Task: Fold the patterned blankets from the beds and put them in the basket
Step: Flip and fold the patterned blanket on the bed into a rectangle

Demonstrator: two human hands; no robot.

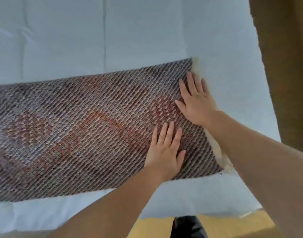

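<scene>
A patterned blanket (pixel 82 134), woven in grey, brown and orange-red, lies folded into a long band across the white bed (pixel 113 40). It runs from the left edge of view to its cream-fringed right end. My left hand (pixel 166 150) lies flat on the blanket near that end, fingers straight and spread. My right hand (pixel 195 102) presses flat on the blanket a little farther up, at the fringe, fingers straight. No basket is in view.
The bed's right edge runs down the right side, with brown floor (pixel 284 66) beyond it. At the bottom the near edge of the bed meets a yellowish floor (pixel 156 227), where a dark shoe (pixel 186 225) shows.
</scene>
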